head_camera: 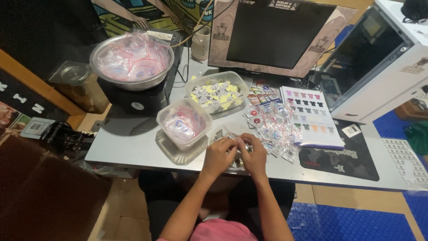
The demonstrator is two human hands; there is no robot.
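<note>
two hands are brought together at the near edge of the grey surface (pixel 133 147), the left hand (pixel 217 157) and the right hand (pixel 255 154) touching at the fingertips. a small clear plastic packet (pixel 235 143) is pinched between the closed fingers of both hands; what is inside it cannot be told. the packet is held just above a small clear tub (pixel 223 132) that is partly hidden by the hands.

just left of the hands, a square clear container (pixel 183 122) filled with small red-striped zip bags is seen resting on a clear lid (pixel 169 151). behind it, a second clear container (pixel 217 92) is filled with small yellow and white printed tags. to the right of the hands, a loose heap of filled little bags (pixel 273 127) is spread on the surface, touching a white sheet printed with rows of coloured shirts (pixel 312 117). a black mat (pixel 343 158) lies under that sheet's near corner.

further back on the left, a metal bowl (pixel 132 60) heaped with empty zip bags is set on a black device (pixel 138 100). a dark monitor (pixel 276 35) is stood behind the containers, and a white machine (pixel 379 62) is placed at the right.
</note>
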